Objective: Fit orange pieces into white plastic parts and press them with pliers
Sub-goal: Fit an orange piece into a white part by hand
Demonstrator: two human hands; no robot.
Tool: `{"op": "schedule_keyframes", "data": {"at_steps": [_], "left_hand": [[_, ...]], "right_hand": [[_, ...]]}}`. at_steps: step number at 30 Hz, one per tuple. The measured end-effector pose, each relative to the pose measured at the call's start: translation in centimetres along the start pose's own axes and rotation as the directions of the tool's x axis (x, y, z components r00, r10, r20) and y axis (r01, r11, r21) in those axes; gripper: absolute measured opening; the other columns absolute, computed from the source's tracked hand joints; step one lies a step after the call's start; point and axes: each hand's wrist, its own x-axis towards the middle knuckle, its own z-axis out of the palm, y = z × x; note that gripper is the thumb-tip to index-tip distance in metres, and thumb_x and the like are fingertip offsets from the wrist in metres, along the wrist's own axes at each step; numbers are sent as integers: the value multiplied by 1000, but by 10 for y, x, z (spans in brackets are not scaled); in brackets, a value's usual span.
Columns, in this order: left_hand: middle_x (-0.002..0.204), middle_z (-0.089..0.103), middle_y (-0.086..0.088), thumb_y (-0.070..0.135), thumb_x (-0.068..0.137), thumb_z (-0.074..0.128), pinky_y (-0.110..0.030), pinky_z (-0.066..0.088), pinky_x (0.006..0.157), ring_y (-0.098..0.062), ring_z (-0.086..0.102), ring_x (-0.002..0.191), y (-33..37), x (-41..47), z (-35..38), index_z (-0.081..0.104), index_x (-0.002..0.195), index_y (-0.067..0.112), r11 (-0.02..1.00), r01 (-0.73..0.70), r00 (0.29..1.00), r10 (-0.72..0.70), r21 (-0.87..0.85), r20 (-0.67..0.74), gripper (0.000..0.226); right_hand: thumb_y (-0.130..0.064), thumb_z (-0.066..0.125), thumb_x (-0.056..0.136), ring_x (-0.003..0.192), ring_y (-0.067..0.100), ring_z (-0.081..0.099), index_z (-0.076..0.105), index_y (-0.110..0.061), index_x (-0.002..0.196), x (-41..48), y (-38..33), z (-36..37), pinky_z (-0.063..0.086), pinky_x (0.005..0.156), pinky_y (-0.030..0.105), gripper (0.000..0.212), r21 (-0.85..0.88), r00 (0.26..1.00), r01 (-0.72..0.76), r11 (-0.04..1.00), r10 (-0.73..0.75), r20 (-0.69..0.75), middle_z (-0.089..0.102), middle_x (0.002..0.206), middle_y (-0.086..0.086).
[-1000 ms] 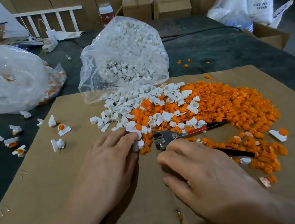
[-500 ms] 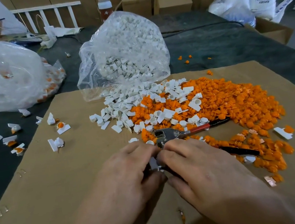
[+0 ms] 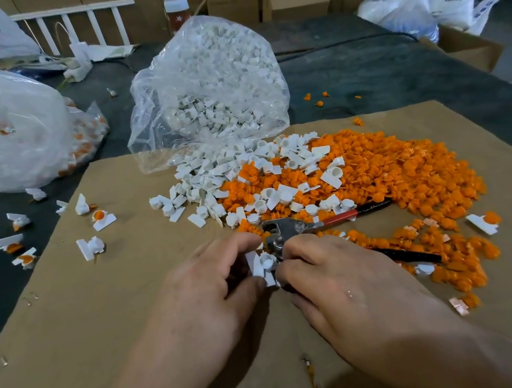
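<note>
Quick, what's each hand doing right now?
Left hand: pinches a white part.
Right hand: fingers curled, pinching the same white part.

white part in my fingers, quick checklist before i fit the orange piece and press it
1. Grip on white part: ok, left hand pinches it, socket facing up.
2. Socket free: ok, no orange shows inside.
3. Orange piece in right hand: cannot tell, its fingertips hide what they hold.
4. Reach to pliers: ok, they lie on the cardboard just behind the fingertips.
5. Supply in orange pile: ok, plenty beside the pliers.
</note>
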Motion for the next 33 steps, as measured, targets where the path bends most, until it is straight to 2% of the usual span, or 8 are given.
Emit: {"op": "schedule_keyframes", "data": {"at_steps": [10,14,18,22,24,27,30,33], "left_hand": [[100,56,42,27,86,73,-3,39,70,13,54,95,-3,-1,-2,64,99,46,995,58,997,-62,-81,-46,24],[98,58,33,31,86,72,-15,40,62,5,55,91,-1,2,1,63,87,39,998,58,996,-59,-17,-74,11],[94,60,27,31,86,71,-12,42,68,1,55,89,1,2,2,64,81,34,999,45,994,-46,-10,-102,10],[86,66,21,32,85,72,-9,44,65,-1,61,79,0,2,2,66,82,34,981,130,968,-157,-142,-194,7],[77,70,13,37,83,71,-16,48,55,-7,63,67,3,1,0,66,86,36,944,184,941,-250,-274,-229,6],[70,74,6,35,79,67,-29,52,55,-12,66,58,8,0,-3,67,85,32,856,207,914,-342,-473,-219,7],[71,75,-6,16,87,65,-25,52,52,-13,66,57,13,0,-4,67,75,20,705,202,933,-349,-680,-84,13],[67,69,-12,9,88,65,-23,50,50,-17,62,56,16,-1,-2,67,72,16,628,191,953,-304,-755,-12,18]], "right_hand": [[-18,43,102,108,13,37,43,-26,132,-4,2,-3,30,78,22,32,34,999,-24,999,25,-23,40,119,-5],[-23,39,103,104,9,38,46,-29,130,-5,3,0,36,82,21,29,107,995,-40,993,50,-89,40,117,-9],[-23,47,100,100,6,43,55,-30,123,-5,3,2,39,80,20,25,230,982,-49,972,90,-169,47,114,-12],[-26,57,93,91,2,54,60,-37,100,-5,7,2,44,71,15,13,393,933,-90,915,215,-288,56,96,-19],[-24,64,91,83,2,62,64,-39,96,-6,12,1,48,68,13,16,608,895,-95,788,335,-294,63,92,-18],[-23,70,86,78,9,71,69,-43,100,-6,15,0,59,68,25,24,911,899,-84,404,424,-105,73,88,-9],[-25,71,76,81,22,73,75,-28,96,-3,18,0,59,75,42,20,995,919,-90,52,390,63,74,86,8],[-23,75,75,76,23,70,75,-18,92,-1,19,0,55,68,36,18,992,951,-70,-107,294,99,72,84,9]]}}
